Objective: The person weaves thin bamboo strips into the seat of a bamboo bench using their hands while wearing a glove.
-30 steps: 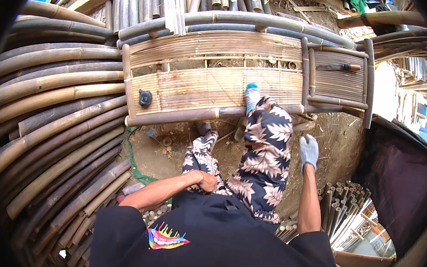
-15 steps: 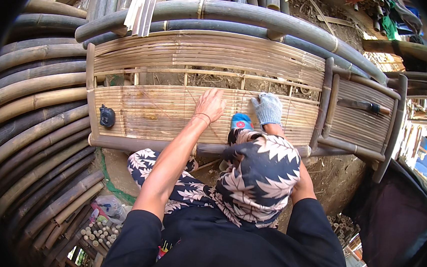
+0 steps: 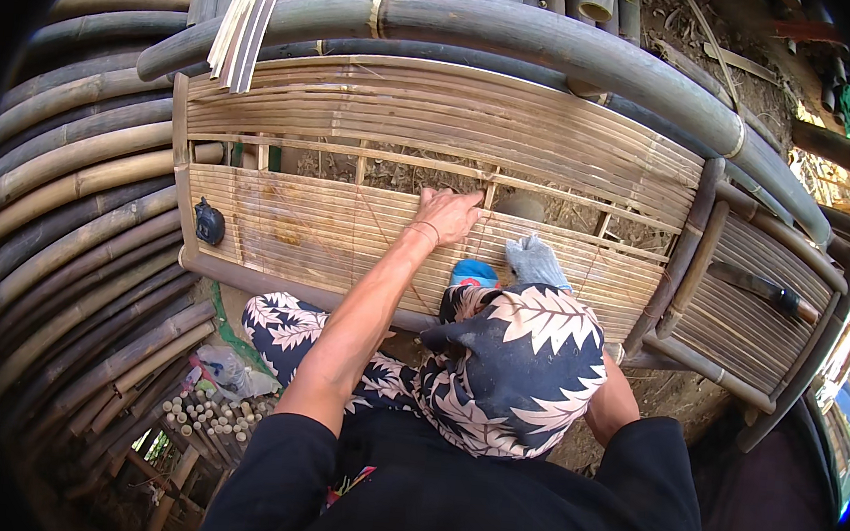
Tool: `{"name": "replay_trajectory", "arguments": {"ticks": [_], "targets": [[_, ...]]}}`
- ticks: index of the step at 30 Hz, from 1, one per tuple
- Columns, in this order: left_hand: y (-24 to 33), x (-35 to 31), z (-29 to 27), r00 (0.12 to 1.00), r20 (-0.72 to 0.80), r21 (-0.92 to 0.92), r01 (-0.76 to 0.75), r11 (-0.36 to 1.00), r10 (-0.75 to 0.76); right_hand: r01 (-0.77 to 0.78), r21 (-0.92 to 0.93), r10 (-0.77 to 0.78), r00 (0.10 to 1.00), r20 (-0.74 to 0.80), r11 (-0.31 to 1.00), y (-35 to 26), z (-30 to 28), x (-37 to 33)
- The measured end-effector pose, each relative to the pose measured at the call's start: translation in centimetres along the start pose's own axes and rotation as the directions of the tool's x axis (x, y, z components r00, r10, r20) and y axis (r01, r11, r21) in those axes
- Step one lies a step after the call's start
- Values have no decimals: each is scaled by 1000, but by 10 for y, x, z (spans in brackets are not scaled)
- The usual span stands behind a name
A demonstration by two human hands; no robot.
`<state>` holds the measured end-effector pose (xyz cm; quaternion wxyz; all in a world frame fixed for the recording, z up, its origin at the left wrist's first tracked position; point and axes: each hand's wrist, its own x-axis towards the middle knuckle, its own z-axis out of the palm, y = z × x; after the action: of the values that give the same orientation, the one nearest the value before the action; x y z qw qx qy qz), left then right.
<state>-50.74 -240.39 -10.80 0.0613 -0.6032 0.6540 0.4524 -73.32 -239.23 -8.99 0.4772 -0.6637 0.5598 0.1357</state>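
Note:
A bamboo bench seat of thin split slats [image 3: 319, 219] lies in front of me, with a long gap between its near and far groups of slats. My bare left hand [image 3: 448, 214] is at the gap-side edge of the near slats, its index finger stretched to the right beside a short crosspiece [image 3: 492, 188]. Nothing shows in that hand. My right hand [image 3: 537, 262], in a grey knit glove, is low on the near slats; its fingers are foreshortened. Just left of it, my foot in a blue sock [image 3: 473, 273] presses on the slats. Thin cords [image 3: 377, 217] cross the slats.
A small black object [image 3: 210, 222] sits at the seat's left end. On the right side panel lies a large knife [image 3: 765, 289]. A thick bamboo rail [image 3: 523, 36] runs along the far side, with pale strips [image 3: 250, 17] over it. Bamboo poles [image 3: 85, 149] are stacked at left.
The view has shifted and turned. My left hand has moved right along the slat edge, its index finger now extended. My gloved right hand has drawn back closer to the foot.

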Motion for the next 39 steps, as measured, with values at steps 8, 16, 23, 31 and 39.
{"name": "replay_trajectory", "arguments": {"ticks": [8, 16, 23, 31, 39], "targets": [[2, -3, -3, 999, 40, -22, -20, 1000, 21, -56, 263, -66, 899, 432, 963, -27, -77, -6], [-8, -8, 7, 998, -59, -51, -27, 998, 24, 151, 977, -219, 969, -117, 148, -66, -166, -23], [0, 2, 4, 999, -15, -25, -45, 999, 45, -51, 40, 40, 972, 232, 998, -31, -153, -26], [-8, -6, 0, 997, -77, 1, -27, 1000, 27, 337, 940, 544, 800, -253, -59, 220, -98, -270], [-4, 0, 12, 995, -71, 6, -64, 998, 64, -874, 263, 756, 162, -634, 408, 267, 2, -328]]}}
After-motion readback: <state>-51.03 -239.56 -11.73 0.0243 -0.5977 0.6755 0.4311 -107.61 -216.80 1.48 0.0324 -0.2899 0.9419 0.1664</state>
